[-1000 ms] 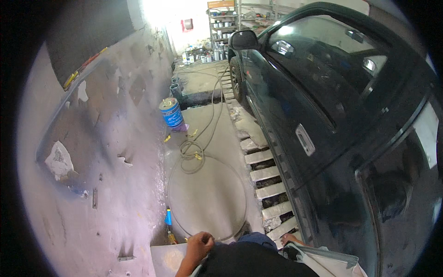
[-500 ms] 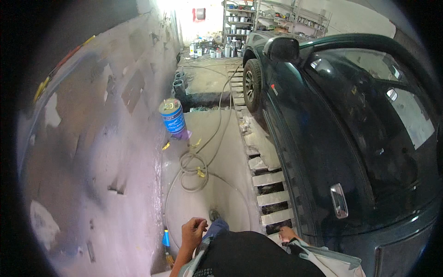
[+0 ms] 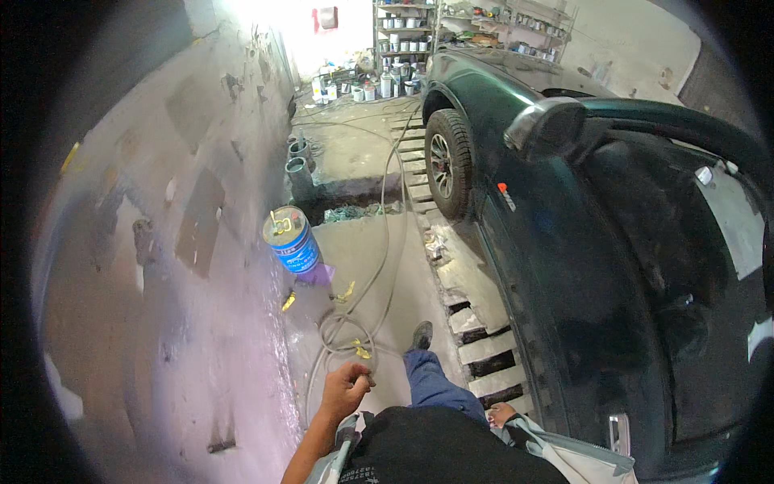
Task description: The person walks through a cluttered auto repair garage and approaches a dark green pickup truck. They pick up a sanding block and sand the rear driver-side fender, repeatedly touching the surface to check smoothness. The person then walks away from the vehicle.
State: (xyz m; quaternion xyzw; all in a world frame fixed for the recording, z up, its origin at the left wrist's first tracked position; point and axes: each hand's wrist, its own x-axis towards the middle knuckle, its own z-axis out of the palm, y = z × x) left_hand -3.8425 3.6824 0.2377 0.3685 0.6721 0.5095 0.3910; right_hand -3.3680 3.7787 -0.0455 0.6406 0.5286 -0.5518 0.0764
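My left hand is raised in front of me over the concrete floor, fingers curled in and thumb against them. What lies inside them, if anything, cannot be made out. Low on my right, my right hand hangs close to my body, partly covered by the sleeve and leg. Its visible fingers are curled, and their inner side is hidden. Neither hand touches anything around it. Beyond the left hand, a coiled hose lies on the floor. To my right stands a dark green car, its door handle near the lower edge.
A blue drum stands by the stained wall on the left. Beyond it, a sunken gap crosses the floor. Slats with gaps run along the car. Shelves of cans fill the back.
I have stepped forward, with one foot now out ahead. The drum, hose and car wheel appear nearer and lower. My left hand has swung slightly up and right, still curled.
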